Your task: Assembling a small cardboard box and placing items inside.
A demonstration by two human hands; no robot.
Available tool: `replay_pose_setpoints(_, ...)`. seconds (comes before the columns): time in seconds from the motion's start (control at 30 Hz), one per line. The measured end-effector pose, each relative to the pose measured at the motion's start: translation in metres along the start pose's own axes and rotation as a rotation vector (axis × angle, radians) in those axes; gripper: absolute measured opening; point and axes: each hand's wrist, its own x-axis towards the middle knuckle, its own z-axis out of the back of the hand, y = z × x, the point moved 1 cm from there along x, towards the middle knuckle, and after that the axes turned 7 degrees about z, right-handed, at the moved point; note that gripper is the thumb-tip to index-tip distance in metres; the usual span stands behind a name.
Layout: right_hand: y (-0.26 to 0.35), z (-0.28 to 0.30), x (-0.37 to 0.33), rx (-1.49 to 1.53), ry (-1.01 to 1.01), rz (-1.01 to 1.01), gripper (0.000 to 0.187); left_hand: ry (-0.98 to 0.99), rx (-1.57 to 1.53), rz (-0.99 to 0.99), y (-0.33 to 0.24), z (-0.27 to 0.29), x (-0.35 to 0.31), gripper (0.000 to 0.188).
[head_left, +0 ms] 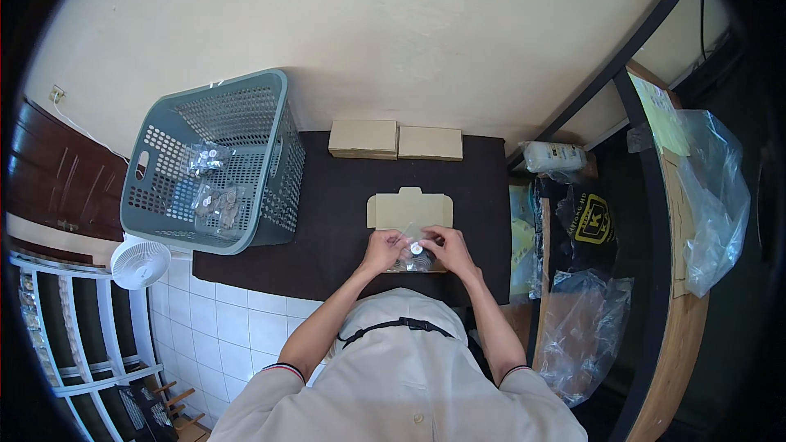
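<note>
On the dark table in front of me lies an open cardboard box [409, 209], its lid spread flat away from me. Over its near part, a clear plastic bag [416, 262] with small round grey and white pieces lies between my hands. My left hand [383, 250] pinches the bag's left side with closed fingers. From the right, my right hand [449, 249] has its thumb and fingers closed at the bag's upper edge, beside a round white piece [416, 248]. The box's near side is mostly hidden by my hands and the bag.
A grey-green plastic basket [278, 172] at the left holds some clear bags of parts [217, 206]. Two stacks of flat cardboard boxes [363, 139] stand along the wall. To the right is a shelf rack [647, 139] with plastic bags; a white fan [140, 263] is at the left.
</note>
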Motion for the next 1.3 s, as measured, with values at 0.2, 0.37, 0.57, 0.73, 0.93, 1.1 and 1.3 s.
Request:
replay_pose_setpoints(0.2, -0.016, -0.023, -0.015, -0.410, -0.197, 0.166, 0.026, -0.225, -0.157, 0.184, 0.071, -0.025, 0.021, 0.006)
replay_pose_setpoints(0.37, -0.040, -0.040, -0.044, -0.478, -0.081, 0.181, 0.026, -0.273, 0.278, 0.106, 0.051, -0.029, 0.011, 0.009)
replay_pose_setpoints(0.57, -0.045, -0.043, -0.056, -0.503, -0.039, 0.166, 0.025, -0.539, 0.910, -0.164, 0.011, -0.025, -0.006, 0.038)
replay_pose_setpoints(0.73, -0.044, -0.023, -0.033, -0.357, -0.265, 0.021, 0.019, -0.271, 1.079, -0.049, -0.004, 0.004, -0.004, 0.048)
replay_pose_setpoints(0.93, -0.103, 0.019, 0.010, -0.170, -0.491, -0.381, 0.038, -0.906, 0.624, 0.006, 0.008, 0.057, 0.037, 0.070)
replay_pose_setpoints(1.1, -0.087, 0.018, 0.028, -0.235, -0.238, -0.387, 0.068, -0.378, 0.481, 0.219, 0.017, 0.080, 0.047, 0.078)
replay_pose_setpoints(1.3, -0.072, -0.001, 0.013, -0.263, -0.145, -0.355, 0.064, -0.374, 0.660, 0.009, 0.006, 0.059, 0.025, 0.071)
